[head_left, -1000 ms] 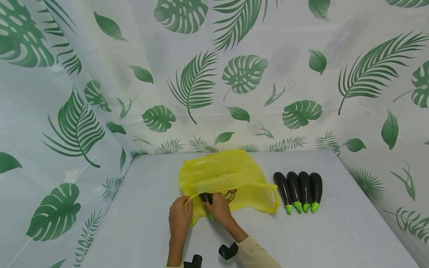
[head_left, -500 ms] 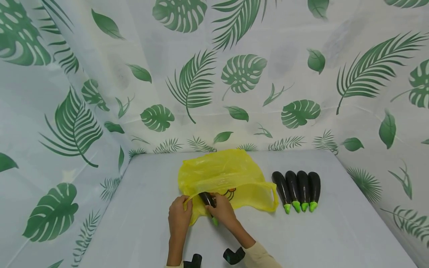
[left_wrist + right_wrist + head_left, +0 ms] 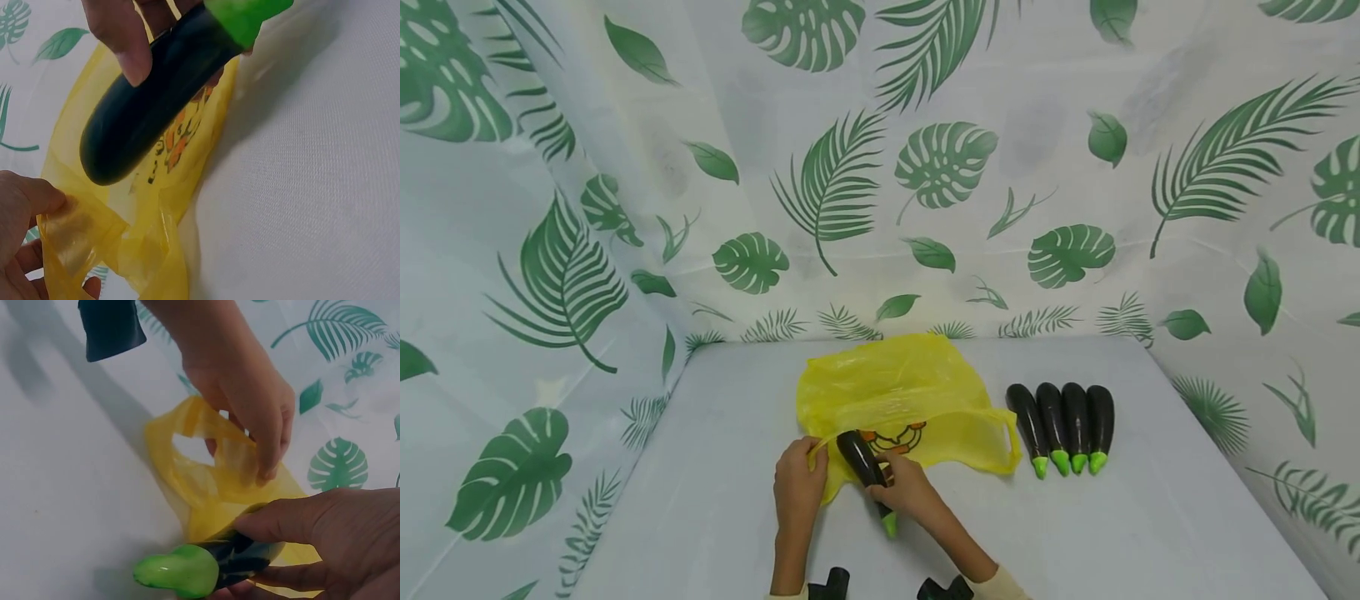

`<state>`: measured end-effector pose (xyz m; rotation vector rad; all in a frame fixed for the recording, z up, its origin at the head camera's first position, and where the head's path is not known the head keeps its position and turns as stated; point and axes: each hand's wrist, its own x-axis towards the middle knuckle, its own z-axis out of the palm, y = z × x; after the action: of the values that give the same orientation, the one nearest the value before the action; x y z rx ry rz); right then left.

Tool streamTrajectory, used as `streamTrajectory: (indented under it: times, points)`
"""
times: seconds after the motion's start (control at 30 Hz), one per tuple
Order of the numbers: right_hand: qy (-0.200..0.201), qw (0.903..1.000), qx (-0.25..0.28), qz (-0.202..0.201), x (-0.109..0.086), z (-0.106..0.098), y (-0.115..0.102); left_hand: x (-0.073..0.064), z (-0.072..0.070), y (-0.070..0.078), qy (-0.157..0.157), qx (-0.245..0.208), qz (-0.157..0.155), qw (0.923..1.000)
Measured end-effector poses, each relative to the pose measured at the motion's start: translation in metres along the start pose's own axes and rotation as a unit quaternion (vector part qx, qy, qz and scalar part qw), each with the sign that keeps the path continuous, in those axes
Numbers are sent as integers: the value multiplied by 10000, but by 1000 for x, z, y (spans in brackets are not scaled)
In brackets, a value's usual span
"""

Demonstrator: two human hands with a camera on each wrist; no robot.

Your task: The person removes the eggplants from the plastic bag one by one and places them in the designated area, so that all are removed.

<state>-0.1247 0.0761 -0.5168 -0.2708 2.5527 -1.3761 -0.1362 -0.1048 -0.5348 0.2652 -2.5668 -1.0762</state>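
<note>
A dark eggplant [image 3: 860,460] with a bright green stem end is gripped by my right hand [image 3: 906,485], thumb on one side and fingers on the other. Its rounded end points away from me, over the mouth of a yellow plastic bag [image 3: 895,375] that lies flat on the table. My left hand [image 3: 800,475] pinches the left edge of the bag's opening near a handle. In the left wrist view the whole dark body of the eggplant [image 3: 144,106] shows outside the bag, above its printed side. The right wrist view shows the green stem [image 3: 178,572] toward the camera.
Several more eggplants [image 3: 1060,421] lie side by side to the right of the bag, green ends toward me. The white table [image 3: 1075,533] meets a leaf-printed curtain [image 3: 842,308] at the back and sides. Black wrist devices [image 3: 829,585] sit near both forearms.
My right hand has drawn the eggplant out of the bag's mouth, toward me and slightly right; more of its dark body now shows. The left hand stays on the bag's edge.
</note>
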Motion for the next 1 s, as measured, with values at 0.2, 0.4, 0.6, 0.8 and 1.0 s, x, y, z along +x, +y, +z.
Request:
streamTrajectory:
  times: [0.2,0.4,0.6,0.8,1.0]
  points:
    - [-395,9987,196,273,-12,-5,-2,0,-2,2,-47,57,-52,10000]
    - [-788,9950,461,403,-22,-12,-4,-1,-4,4,-159,99,-211,9996]
    - [-1030,9901,883,356,-32,-30,-9,-1,-6,5,-165,89,-231,9996]
    - [-888,9881,1232,233,-42,-60,-10,-2,-5,3,-42,-3,-48,10000]
    - [-367,9901,1347,153,-47,-91,-3,-1,-5,1,-62,-71,-1,10000]
